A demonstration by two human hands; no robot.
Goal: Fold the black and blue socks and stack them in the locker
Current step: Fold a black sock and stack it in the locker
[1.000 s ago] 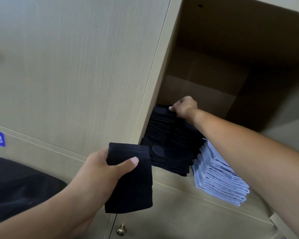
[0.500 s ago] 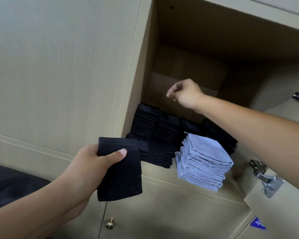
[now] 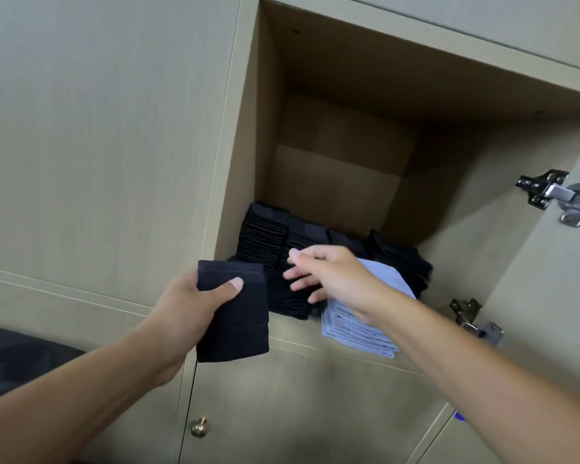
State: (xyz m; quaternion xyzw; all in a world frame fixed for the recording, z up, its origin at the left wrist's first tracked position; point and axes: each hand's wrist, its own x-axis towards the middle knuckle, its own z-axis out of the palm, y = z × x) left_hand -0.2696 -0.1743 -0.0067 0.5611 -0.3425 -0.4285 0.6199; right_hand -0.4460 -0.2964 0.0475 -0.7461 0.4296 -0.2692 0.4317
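My left hand grips a folded black sock just below and in front of the open locker, thumb on its front face. Inside the locker stand stacks of folded black socks, several side by side, with one more stack at the right. A stack of folded blue socks sits at the front of the shelf. My right hand hovers with fingers spread in front of the black stacks, over the blue stack, holding nothing.
The locker door hangs open at the right with two metal hinges. A lower door has a brass knob. A dark fabric heap lies at the lower left. The upper part of the locker holds nothing.
My right hand has drawn back from deep in the locker and opened its fingers near the folded sock. My left hand has kept its grip on the sock.
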